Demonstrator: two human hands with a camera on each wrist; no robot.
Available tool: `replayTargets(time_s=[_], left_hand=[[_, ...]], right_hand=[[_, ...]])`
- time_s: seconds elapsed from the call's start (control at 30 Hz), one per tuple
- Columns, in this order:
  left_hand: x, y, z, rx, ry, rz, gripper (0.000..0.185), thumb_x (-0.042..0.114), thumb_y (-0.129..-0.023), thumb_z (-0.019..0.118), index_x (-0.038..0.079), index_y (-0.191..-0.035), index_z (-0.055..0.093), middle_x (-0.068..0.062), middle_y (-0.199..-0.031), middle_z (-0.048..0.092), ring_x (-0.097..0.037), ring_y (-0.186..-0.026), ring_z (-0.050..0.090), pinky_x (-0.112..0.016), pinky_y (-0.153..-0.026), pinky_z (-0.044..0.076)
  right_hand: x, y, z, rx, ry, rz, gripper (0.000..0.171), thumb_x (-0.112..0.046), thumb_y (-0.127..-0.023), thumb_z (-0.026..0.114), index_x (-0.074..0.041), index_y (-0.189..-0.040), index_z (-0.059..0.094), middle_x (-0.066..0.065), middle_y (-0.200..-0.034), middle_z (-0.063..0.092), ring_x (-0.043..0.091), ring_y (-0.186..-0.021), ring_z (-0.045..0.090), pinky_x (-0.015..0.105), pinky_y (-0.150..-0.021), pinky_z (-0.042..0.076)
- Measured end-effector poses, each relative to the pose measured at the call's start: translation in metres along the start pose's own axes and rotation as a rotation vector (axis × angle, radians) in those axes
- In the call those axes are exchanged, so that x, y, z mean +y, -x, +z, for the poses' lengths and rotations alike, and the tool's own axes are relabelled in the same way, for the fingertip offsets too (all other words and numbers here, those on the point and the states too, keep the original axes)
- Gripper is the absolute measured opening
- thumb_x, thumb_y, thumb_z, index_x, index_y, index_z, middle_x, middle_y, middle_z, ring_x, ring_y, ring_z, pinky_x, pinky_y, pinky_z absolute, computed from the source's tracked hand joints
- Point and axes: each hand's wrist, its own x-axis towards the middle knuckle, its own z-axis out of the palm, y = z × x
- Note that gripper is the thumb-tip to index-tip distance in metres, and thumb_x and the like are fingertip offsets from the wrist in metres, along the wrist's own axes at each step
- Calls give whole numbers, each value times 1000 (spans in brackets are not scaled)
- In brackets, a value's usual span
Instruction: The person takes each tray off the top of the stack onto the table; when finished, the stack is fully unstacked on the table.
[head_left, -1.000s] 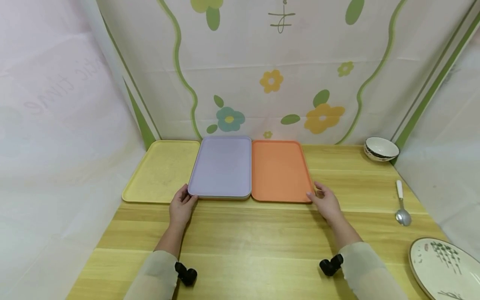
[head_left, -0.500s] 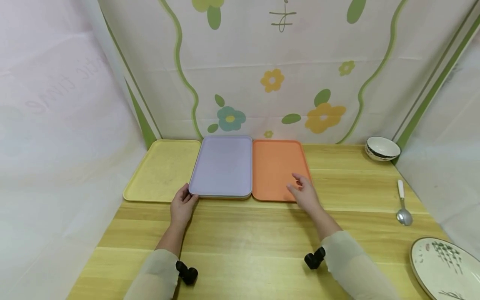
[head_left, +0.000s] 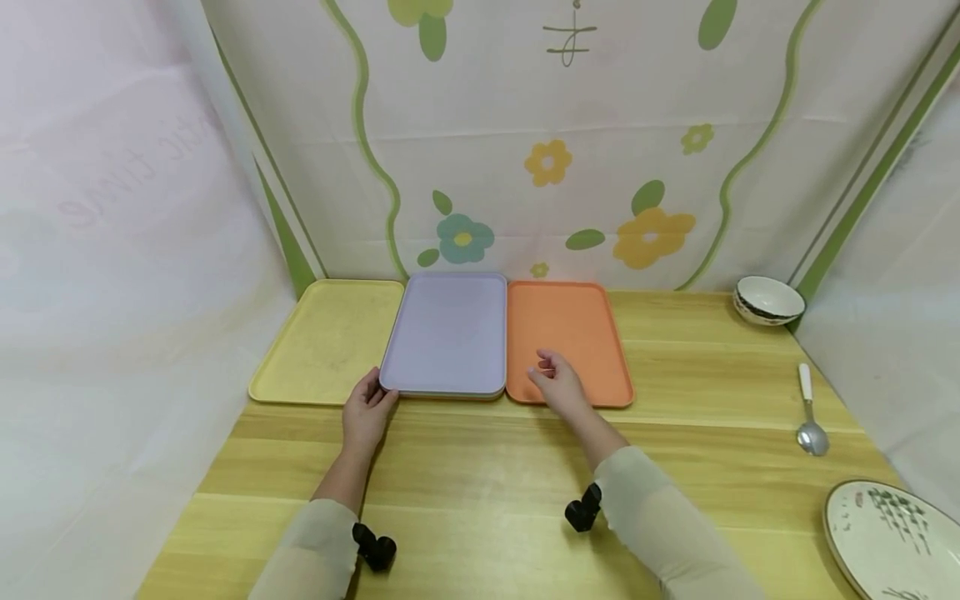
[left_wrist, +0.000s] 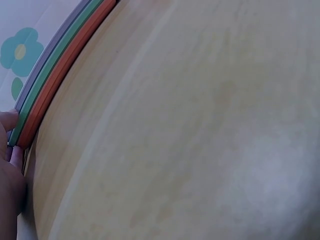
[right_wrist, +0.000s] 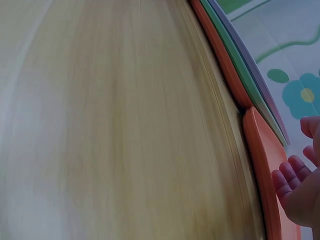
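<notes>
Near the table's middle, a purple tray [head_left: 450, 333] tops a stack; the left wrist view shows a green tray [left_wrist: 51, 69] and an orange-red tray [left_wrist: 71, 52] beneath it. My left hand [head_left: 365, 419] grips the near left corner of this stack, with fingertips at its upper and lower edges. To the right lies an orange tray [head_left: 573, 325] beside the stack. Over its near part my right hand [head_left: 564, 392] hovers with loosely bent fingers, holding nothing. A yellow tray [head_left: 326, 342] lies left of the stack, partly overlapped by it in the head view.
A bowl [head_left: 768, 300] stands at the back right corner. In front of it lies a spoon [head_left: 812, 437] with a white handle, and nearer still a patterned plate [head_left: 873, 529]. A flower-printed cloth [head_left: 487, 150] hangs behind the wooden table [head_left: 465, 500].
My right hand has left the orange tray's near right corner and moved left over that tray toward the stack. The left hand stays at the stack's corner.
</notes>
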Motion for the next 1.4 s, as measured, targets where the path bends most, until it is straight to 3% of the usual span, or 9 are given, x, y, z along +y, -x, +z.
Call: replayTargets(time_s=[0.13,0.43,0.67,0.87,1.07,1.27,1.4], left_hand=[[0,-1,0,7,-10,-4,61,1,-93,64,-1,-148,38,-23,-153,38,-34,-141,40,-40,-113,39],[-4,-3,0,10,-8,-4,61,1,-93,64,0,-148,39,-22,-152,39,-34,-140,41,-39,-112,40],[-3,-2,1,7,5,-8,61,2,-93,64,0,-149,38,-22,-153,39,-34,-140,40,-41,-114,39],[-3,-2,0,10,-6,-2,61,2,-93,64,0,-148,39,-21,-153,39,-33,-140,41,-40,-113,39],[-4,-3,0,19,-6,12,61,1,-93,64,0,-148,39,-21,-153,39,-32,-140,41,-40,-113,39],[-5,-5,-1,25,4,27,60,2,-93,65,0,-147,40,-22,-152,41,-32,-140,41,-41,-114,39],[-6,-5,-1,23,9,29,59,2,-93,64,-1,-147,40,-22,-151,41,-32,-141,40,-41,-114,38]], right_hand=[[-6,-4,13,-1,13,-15,53,-21,-97,61,-2,-144,45,17,-124,53,29,-113,52,39,-92,50],[-11,-13,37,-19,56,-34,52,-18,-96,61,2,-142,46,18,-123,58,31,-116,55,41,-98,51],[-12,-15,45,-38,104,-16,53,-19,-95,63,4,-140,47,12,-112,58,24,-106,56,28,-81,54],[-14,-16,48,-31,142,-17,50,-18,-94,63,4,-137,50,12,-113,59,25,-108,56,37,-93,53],[-19,-16,50,7,82,-18,48,-14,-93,61,5,-136,51,15,-113,60,28,-106,57,39,-95,52],[-26,-17,54,13,-1,2,54,-10,-91,64,-5,-142,49,15,-114,58,24,-101,58,26,-78,54],[-30,-17,57,-18,-42,14,66,-7,-90,64,-11,-151,38,15,-110,56,21,-88,57,22,-67,52]])
